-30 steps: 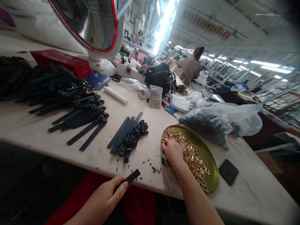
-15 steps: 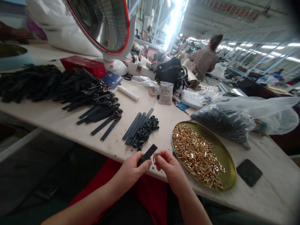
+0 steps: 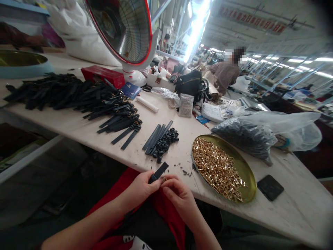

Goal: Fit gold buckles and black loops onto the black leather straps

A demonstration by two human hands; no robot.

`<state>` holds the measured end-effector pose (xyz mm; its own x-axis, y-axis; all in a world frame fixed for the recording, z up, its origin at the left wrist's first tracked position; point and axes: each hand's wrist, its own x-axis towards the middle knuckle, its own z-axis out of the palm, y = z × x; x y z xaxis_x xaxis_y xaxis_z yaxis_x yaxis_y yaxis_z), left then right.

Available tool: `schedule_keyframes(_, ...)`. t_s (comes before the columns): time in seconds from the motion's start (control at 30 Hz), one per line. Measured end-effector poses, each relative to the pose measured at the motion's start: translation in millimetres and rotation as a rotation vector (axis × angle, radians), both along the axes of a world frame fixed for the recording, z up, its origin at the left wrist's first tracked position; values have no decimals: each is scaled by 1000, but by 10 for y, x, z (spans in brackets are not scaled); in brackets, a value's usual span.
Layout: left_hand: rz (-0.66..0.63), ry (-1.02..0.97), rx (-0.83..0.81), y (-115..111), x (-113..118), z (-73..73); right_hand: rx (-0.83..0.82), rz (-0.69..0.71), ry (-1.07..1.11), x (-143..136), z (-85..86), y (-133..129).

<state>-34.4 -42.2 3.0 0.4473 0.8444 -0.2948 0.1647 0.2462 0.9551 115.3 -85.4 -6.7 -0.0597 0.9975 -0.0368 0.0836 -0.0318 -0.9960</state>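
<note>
A short black strap (image 3: 159, 171) is pinched in my left hand (image 3: 140, 189), its free end pointing up and away from me. My right hand (image 3: 178, 196) has its thumb and fingertips closed on a small gold buckle (image 3: 163, 179), mostly covered by the fingers, close against the left thumb. Just beyond the hands lie flat black straps (image 3: 156, 139) and a heap of small black loops (image 3: 166, 143). To the right, a round gold tray (image 3: 248, 180) holds a pile of gold buckles (image 3: 214, 166).
Finished-looking black straps with gold fittings (image 3: 70, 93) spread along the left. A round heater (image 3: 122, 31), red box (image 3: 104, 77) and white roll (image 3: 147, 104) stand behind. A plastic bag of dark pieces (image 3: 244, 135) and black pad (image 3: 270, 187) lie right. A person (image 3: 225, 74) is far off.
My right hand has moved left and down, bringing the buckle up to my left thumb beside the strap. Both hands sit slightly nearer my lap, and the camera view has shifted a little.
</note>
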Motion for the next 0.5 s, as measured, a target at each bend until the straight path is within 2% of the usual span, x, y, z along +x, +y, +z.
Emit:
schedule_keyframes(0.13, -76, -58, -115, -54, -43, 34, -100, -19, 182, -38, -31, -37)
schedule_keyframes(0.23, -92, -103, -174, -92, -124, 26, -183, -117, 314, -80, -53, -31)
schedule_keyframes(0.37, -129, 5, -24, -148, -248, 4, -398, -332, 660, -158, -77, -8)
schedule_keyframes(0.43, -191, 110, 75, -174, -281, 23, -479, -379, 761, -214, -110, -18)
schedule_keyframes(0.5, -244, 201, 155, -187, -285, 57, -500, -372, 770, -271, -159, -55)
